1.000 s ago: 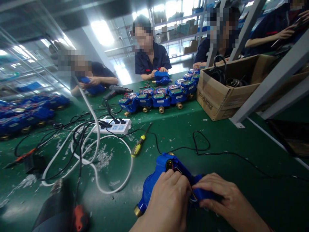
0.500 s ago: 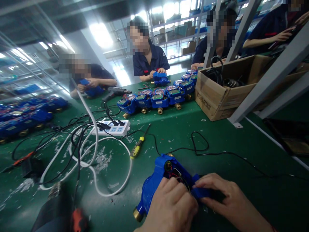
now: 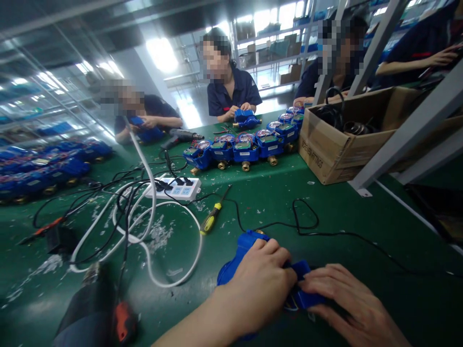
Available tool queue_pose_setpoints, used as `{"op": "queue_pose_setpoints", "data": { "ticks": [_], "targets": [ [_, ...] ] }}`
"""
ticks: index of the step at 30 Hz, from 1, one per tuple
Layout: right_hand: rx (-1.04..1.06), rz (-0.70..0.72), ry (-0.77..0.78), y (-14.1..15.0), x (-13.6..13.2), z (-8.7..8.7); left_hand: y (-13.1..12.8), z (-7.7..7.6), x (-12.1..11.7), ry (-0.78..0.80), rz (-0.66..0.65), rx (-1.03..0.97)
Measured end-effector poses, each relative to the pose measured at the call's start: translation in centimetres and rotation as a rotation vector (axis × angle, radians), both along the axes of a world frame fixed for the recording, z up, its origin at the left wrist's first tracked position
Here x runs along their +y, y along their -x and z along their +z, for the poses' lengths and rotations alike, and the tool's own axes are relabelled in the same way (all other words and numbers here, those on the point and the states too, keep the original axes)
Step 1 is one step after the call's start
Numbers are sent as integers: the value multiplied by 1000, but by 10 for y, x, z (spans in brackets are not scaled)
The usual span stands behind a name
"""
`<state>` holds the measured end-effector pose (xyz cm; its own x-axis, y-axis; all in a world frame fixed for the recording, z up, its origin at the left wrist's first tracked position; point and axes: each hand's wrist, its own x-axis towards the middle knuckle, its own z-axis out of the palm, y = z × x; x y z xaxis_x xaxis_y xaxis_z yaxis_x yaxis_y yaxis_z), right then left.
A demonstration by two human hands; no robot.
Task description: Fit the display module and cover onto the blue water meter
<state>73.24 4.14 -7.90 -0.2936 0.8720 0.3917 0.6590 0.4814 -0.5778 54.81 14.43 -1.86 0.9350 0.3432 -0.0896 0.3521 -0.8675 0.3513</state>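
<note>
On the green bench in front of me lies a blue water meter [image 3: 229, 271], largely covered by my left hand [image 3: 263, 279]. The fingers of that hand are curled over its open housing, and their tips are hidden. My right hand [image 3: 349, 296] pinches a blue cover [image 3: 307, 298] between thumb and fingers, at the right side of the meter. Thin wires show just below the cover. A yellow-and-black screwdriver [image 3: 210, 218] lies beyond the meter, to its left.
A white power strip [image 3: 186, 189], a looped white cable [image 3: 155, 284] and black cords lie on the left. A heat gun [image 3: 85, 308] sits front left. Several blue meters [image 3: 246, 147] stand in a row ahead, beside a cardboard box [image 3: 325, 154]. Co-workers [image 3: 233, 89] sit opposite.
My left hand has moved up and across the meter's opening, hiding the wires inside. My right hand and the cover have shifted slightly. The whole view has moved a little.
</note>
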Motion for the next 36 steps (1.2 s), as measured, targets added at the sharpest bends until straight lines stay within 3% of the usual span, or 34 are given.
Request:
{"op": "queue_pose_setpoints", "data": {
  "ticks": [4,11,17,22,36],
  "targets": [
    [54,-25,31,0,3,1,0,7,11,-6,-145,43],
    [169,-55,133,2,3,-2,3,10,17,62,-142,4],
    [275,-63,315,-3,3,-6,-8,11,30,13,-289,167],
    [321,-78,432,-8,4,-12,-19,15,47,173,-352,242],
    [326,-164,425,-9,5,-5,-19,11,56,286,-346,98]
  ]
}}
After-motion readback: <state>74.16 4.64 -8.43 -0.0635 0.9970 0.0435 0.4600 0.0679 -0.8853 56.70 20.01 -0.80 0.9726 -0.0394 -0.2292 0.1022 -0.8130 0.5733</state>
